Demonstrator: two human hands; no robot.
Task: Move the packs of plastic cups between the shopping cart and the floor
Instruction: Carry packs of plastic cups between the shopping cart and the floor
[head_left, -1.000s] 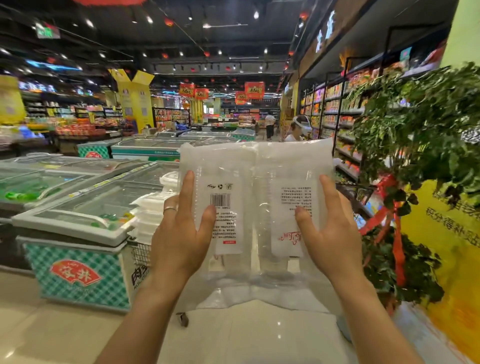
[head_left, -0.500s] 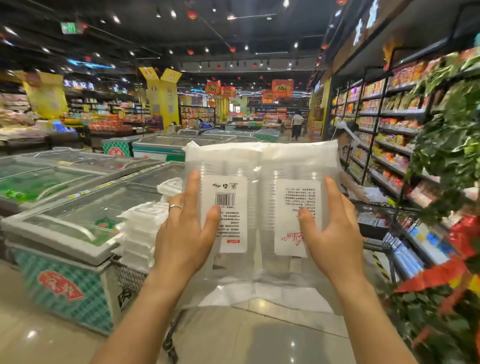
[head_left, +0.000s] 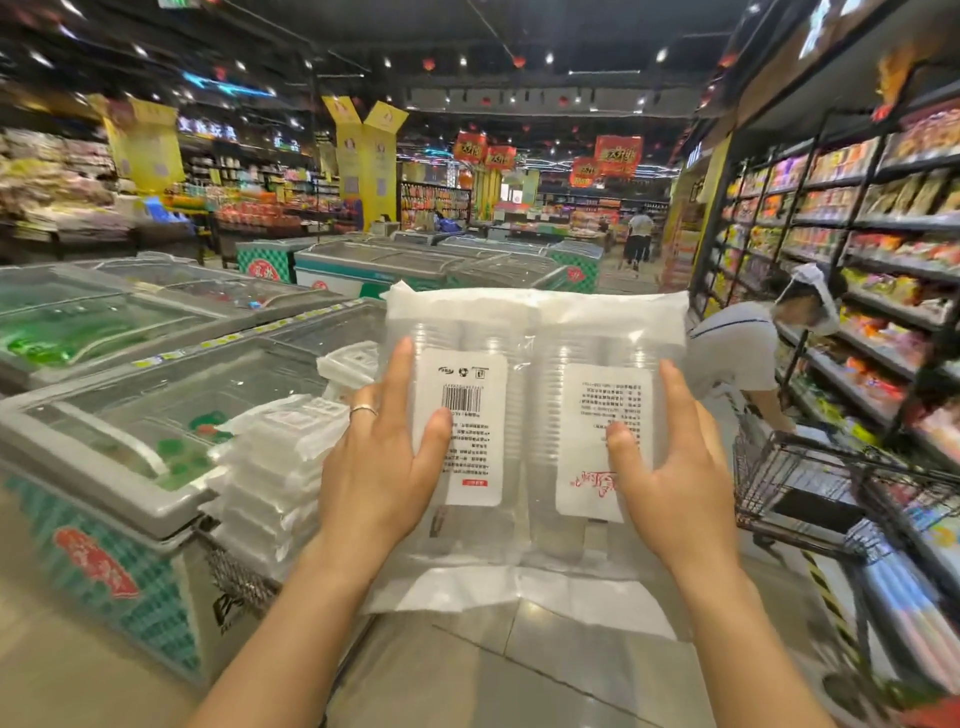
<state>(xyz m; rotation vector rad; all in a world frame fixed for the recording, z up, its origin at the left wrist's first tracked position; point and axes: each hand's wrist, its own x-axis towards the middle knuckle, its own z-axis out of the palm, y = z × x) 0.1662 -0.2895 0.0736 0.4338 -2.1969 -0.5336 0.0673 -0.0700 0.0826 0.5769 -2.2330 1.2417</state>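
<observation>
Barcode (head_left: 464, 399) on white label (head_left: 478, 457) of one pack (head_left: 467, 325); other print and hanging signs (head_left: 617, 155) illegible.

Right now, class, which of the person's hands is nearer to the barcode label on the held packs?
Left. The left hand has its thumb on the barcode label; the right hand grips the packs further right, thumb on the other label.

- The packs (head_left: 530, 332) were clear, glossy plastic film, crinkled at the ends, with matt white labels (head_left: 470, 431).
- The ring (head_left: 362, 410) was shiny metal.
- The cart (head_left: 244, 577) was metal wire mesh.
- The freezer lids (head_left: 156, 410) were smooth, reflective glass in grey plastic frames.
- The floor (head_left: 467, 675) was polished, glossy tile.
</observation>
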